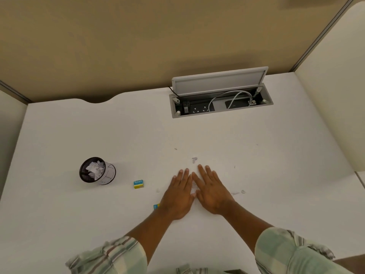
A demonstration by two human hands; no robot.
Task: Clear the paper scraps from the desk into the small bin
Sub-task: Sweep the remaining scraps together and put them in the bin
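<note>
My left hand (178,194) and my right hand (211,191) lie flat, palms down, on the white desk (276,175), fingers extended and angled toward each other. A few white paper scraps (194,187) show in the gap between them. Other small scraps lie loose: one (194,159) just beyond my fingertips, one (243,191) to the right, one (158,190) to the left. The small black mesh bin (96,171) stands at the left, apart from my hands, with several white scraps inside.
A blue and yellow little box (138,184) lies between the bin and my left hand; a second one (156,206) peeks out beside my left wrist. At the back, an open cable hatch (219,99) holds sockets and a white cable. Partition walls surround the desk.
</note>
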